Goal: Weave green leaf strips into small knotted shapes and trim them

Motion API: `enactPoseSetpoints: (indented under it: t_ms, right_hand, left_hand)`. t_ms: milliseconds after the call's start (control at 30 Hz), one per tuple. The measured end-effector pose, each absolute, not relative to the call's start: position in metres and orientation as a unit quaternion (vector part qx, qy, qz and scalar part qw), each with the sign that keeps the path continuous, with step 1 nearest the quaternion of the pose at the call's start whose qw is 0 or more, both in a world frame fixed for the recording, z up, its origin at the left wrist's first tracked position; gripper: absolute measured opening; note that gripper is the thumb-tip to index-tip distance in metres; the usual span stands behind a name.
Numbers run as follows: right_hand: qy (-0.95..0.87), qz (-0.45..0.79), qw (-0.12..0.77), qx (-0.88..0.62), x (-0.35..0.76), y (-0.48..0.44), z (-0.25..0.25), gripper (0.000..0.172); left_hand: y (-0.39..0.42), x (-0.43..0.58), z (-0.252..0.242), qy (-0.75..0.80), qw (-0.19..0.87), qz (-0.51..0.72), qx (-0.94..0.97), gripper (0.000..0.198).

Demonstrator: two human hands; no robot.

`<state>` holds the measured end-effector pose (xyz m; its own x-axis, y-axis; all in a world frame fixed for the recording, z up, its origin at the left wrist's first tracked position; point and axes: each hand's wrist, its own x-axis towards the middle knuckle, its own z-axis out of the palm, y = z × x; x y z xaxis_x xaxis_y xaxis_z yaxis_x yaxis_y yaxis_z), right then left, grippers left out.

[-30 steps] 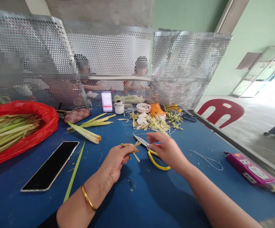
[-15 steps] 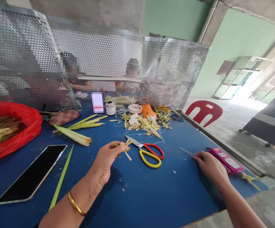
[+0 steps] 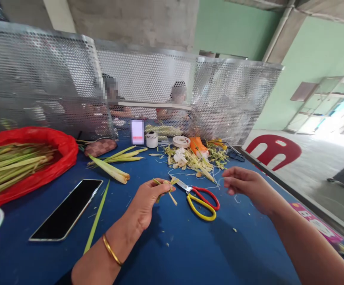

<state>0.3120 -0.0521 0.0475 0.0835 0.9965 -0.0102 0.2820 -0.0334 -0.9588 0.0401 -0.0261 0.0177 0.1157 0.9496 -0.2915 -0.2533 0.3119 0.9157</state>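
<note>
Above the blue table [image 3: 184,245], my left hand [image 3: 152,194] pinches a small folded piece of green leaf strips [image 3: 173,194], with short ends sticking out to the right. My right hand [image 3: 243,184] is raised to the right of the scissors, its fingers closed around thin white thread [image 3: 236,198] that hangs below them. Between my hands lie scissors [image 3: 201,202] with one red and one yellow handle, their blades pointing up and left. A long green leaf strip [image 3: 98,215] lies left of my left forearm.
On the left are a red bag of stalks [image 3: 71,148], a dark-screened tablet [image 3: 66,209] and loose stalks [image 3: 112,170]. Scraps [image 3: 197,164], a white spool [image 3: 151,140] and an upright phone [image 3: 137,132] stand behind. A pink packet [image 3: 317,223] lies right. People sit beyond the mesh.
My right hand has lifted from beside the pink packet and moved left toward the scissors, with thread. My left hand keeps its pinch on the leaf strips. The view has shifted left.
</note>
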Motion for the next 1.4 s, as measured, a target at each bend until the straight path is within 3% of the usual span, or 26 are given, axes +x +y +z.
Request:
enactPoseSetpoints:
  t_ms: [200, 433, 700, 900, 1033, 1167, 1400]
  right_hand:
    - [-0.549, 0.567, 0.365, -0.494, 0.226, -0.016, 0.040, 0.040]
    - [-0.589, 0.523, 0.372, -0.491, 0.206, -0.014, 0.001, 0.035]
    - [-0.626, 0.465, 0.368, -0.506, 0.203, -0.016, -0.003, 0.022]
    - [-0.651, 0.469, 0.361, -0.475, 0.207, -0.014, -0.003, 0.018]
    - [-0.743, 0.355, 0.283, -0.492, 0.218, -0.015, 0.006, 0.008]
    - [-0.826, 0.211, 0.221, -0.473, 0.223, -0.020, 0.016, 0.014]
    - [-0.844, 0.198, 0.138, -0.479, 0.226, -0.028, 0.018, 0.017]
  left_hand:
    - [-0.024, 0.037, 0.014, 0.419, 0.695, 0.505, 0.295, 0.022]
    - [-0.022, 0.039, 0.006, 0.430, 0.711, 0.483, 0.275, 0.023]
    - [-0.024, 0.044, -0.004, 0.418, 0.754, 0.421, 0.282, 0.019]
    - [-0.025, 0.045, 0.000, 0.442, 0.716, 0.452, 0.296, 0.012]
    - [-0.024, 0.046, 0.001, 0.468, 0.676, 0.474, 0.315, 0.012]
    - [-0.025, 0.047, 0.000, 0.491, 0.641, 0.478, 0.345, 0.013]
    - [-0.026, 0.050, 0.000, 0.513, 0.609, 0.464, 0.388, 0.016]
